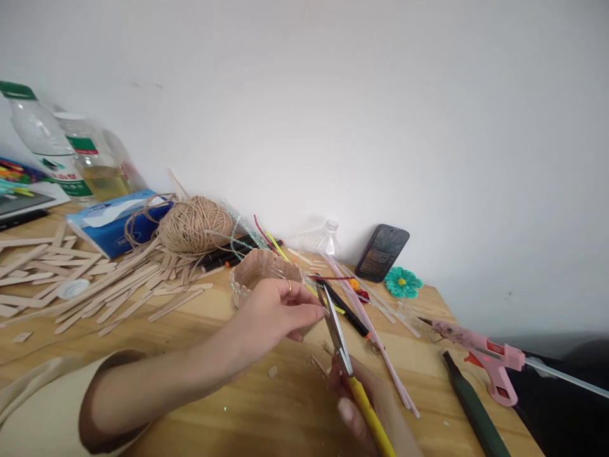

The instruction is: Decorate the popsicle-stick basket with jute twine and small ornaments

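Observation:
My right hand (pixel 354 397) is wrapped round yellow-handled scissors (pixel 339 336). Their metal blades point up and away, slightly parted at the tips. Beside the blades, my left hand (pixel 285 311) is closed in a pinch, thumb against fingers. Whatever lies in that pinch is too small and hidden to name. Just behind the left hand stands a round container (pixel 261 270) walled with wooden sticks, its near side partly covered by the hand. A black marker (pixel 349 311) and pink pipe cleaners (pixel 380 349) lie past the scissors.
Wooden craft sticks (pixel 128 289), a twine ball (pixel 196 223) and a blue tissue pack (pixel 121 225) crowd the left. At right are a phone (pixel 382 252), a turquoise flower (pixel 402 282), a pink glue gun (pixel 490 355) and a dark green tool (pixel 473 406) near the table edge.

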